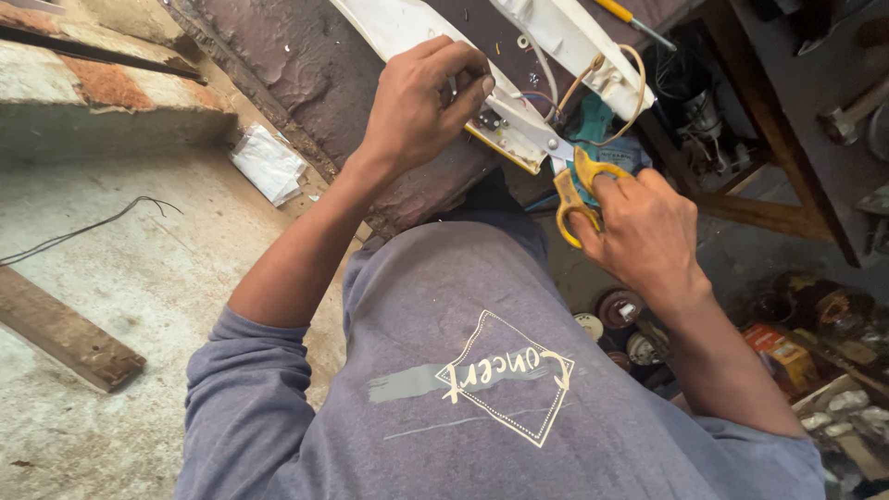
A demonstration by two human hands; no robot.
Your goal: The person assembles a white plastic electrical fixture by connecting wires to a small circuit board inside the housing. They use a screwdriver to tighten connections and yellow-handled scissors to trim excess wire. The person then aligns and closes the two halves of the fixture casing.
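My left hand (421,102) is curled, thumb and forefinger pinched together on a small part at the near edge of the white plastic housing (556,32). What sits between those fingertips is too small to identify. The remaining fingers of that hand are folded in against the palm and rest on the dark bench (306,65) surface beside the housing.

My right hand (644,227) is closed around the yellow handles of a pair of scissors (574,181). Thumb and fingers pass through the loops, and the grip is firm. The metal blades run from this hand up and toward my left hand, ending just beside the pinched fingertips. Whether the blades are parted or closed cannot be read from this view.

Thin wires (607,74), tan and coloured, loop out of the housing directly above my right hand. A small circuit board (505,139) edge lies between the two hands, touching the housing. A blue-green cloth (593,125) lies beneath the scissors.

Beyond my left hand, on the concrete floor, lies a crumpled plastic wrapper (269,162). A screwdriver (634,20) with a yellow handle lies on the bench above the housing.
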